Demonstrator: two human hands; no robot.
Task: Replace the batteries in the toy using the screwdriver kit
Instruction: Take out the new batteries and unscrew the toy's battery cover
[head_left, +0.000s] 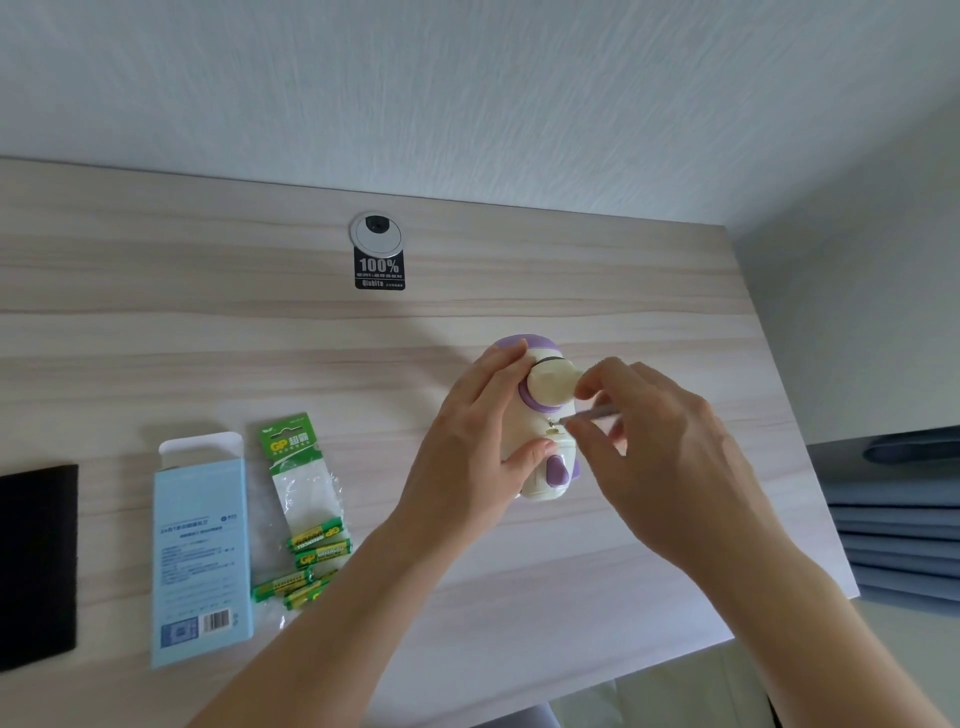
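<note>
The cream-and-purple toy (543, 395) is held over the right-centre of the wooden table (260, 338), and whether it rests on the surface cannot be told. It is turned so that a small screw (554, 425) in its pale body is presented to the tool. It is gripped by the left hand (467, 462), with the fingers curled over the top and the thumb pressed against the lower body. A slim silver screwdriver (597, 414) is pinched between the thumb and fingertips of the right hand (670, 457), its tip set at the screw. Whether the screw is being loosened or tightened cannot be told. For the step to be done well, the shaft is best kept in line with the screw and light pressure applied along it, so that the tip is not forced out of so small a head. The toy should be braced firmly, and the freed screw caught rather than dropped. Green batteries (317, 551), some loose by their torn pack, are laid well to the left, beside a pale blue box (202, 545) and a black pad (36, 566).
</note>
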